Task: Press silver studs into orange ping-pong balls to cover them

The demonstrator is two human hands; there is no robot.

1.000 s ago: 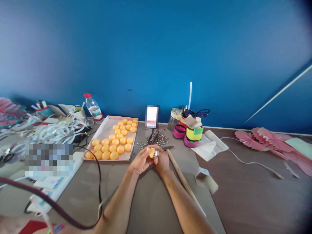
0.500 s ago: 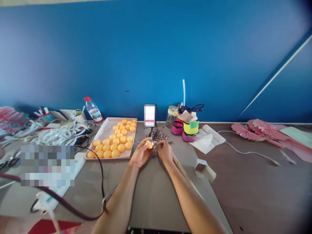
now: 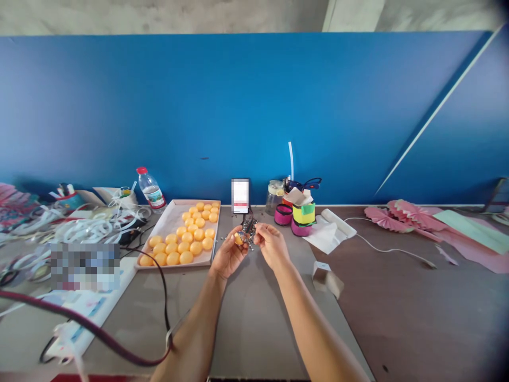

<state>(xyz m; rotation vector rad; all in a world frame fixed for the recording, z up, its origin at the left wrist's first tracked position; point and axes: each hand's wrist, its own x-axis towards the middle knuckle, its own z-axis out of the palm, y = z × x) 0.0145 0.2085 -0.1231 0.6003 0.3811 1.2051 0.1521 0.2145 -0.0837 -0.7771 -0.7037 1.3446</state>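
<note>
Toward the back edge of the worktop (image 3: 417,318), the left hand (image 3: 229,257) grips a yellow-and-silver rounded piece (image 3: 238,239) just left of the right hand (image 3: 272,246), its fingertips pinched, contents unclear.

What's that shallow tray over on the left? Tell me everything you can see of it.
The tray is pale and low-walled, and looks like cardboard. It lies flat on the grey tabletop, left of the left hand. Glossy yellow-orange rounded pieces fill much of its near and right parts; its far left part is bare. A bottle stands by its far left corner. A dark cable crosses its near left corner in view; contact is unclear.
</note>
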